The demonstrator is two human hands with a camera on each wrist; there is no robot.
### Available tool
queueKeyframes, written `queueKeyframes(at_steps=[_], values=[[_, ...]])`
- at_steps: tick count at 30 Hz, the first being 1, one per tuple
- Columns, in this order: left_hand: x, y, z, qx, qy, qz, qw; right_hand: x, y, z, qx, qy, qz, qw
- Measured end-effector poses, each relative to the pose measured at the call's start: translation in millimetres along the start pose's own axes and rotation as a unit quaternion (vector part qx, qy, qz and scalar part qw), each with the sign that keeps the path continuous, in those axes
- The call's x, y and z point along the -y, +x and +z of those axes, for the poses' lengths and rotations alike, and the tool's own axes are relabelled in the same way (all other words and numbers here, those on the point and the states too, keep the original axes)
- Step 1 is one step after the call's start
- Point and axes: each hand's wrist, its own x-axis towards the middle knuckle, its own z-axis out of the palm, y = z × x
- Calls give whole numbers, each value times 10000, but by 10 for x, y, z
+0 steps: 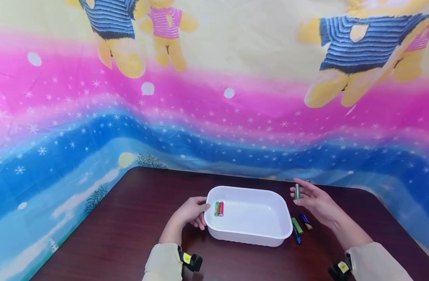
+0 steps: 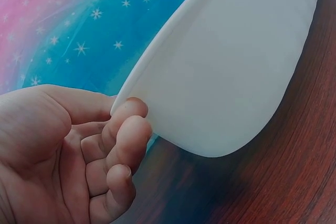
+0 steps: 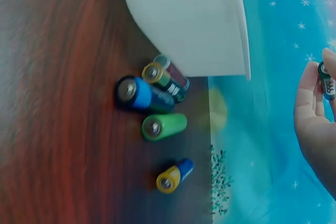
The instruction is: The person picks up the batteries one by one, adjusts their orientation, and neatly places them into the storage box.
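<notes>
A white plastic basin (image 1: 249, 234) stands on the table, and my left hand (image 1: 191, 212) pinches its left rim between thumb and fingers. In the left wrist view the fingertips (image 2: 134, 135) lie against the outer side of the basin wall (image 2: 226, 77). Inside the basin, at its left end, a green battery (image 1: 216, 208) and a red battery (image 1: 221, 208) lie side by side. Raised beyond the basin's right end, my right hand (image 1: 317, 201) holds a dark green battery (image 1: 297, 191) between thumb and fingers, with the battery roughly upright.
Loose batteries lie right of the basin: a light green battery (image 3: 165, 126), a blue and black battery (image 3: 144, 94), a blue and yellow battery (image 3: 176, 176), a gold and black battery (image 3: 163, 81) and a dark red battery (image 3: 176, 72). A printed cloth (image 1: 200, 117) hangs behind the brown table (image 1: 130, 226).
</notes>
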Motion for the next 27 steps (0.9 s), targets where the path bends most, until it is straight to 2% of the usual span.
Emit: queueKeyframes(at_steps=[8, 16, 27], values=[[-45, 1, 22, 56, 83, 57, 9999, 49, 108, 132, -83, -394, 296, 9988], [27, -30, 4, 123, 145, 69, 9998, 48, 230, 276, 55, -260, 310, 9992], [-15, -17, -31, 144, 82, 156, 9997, 97, 473, 370, 56, -399, 338, 9986]])
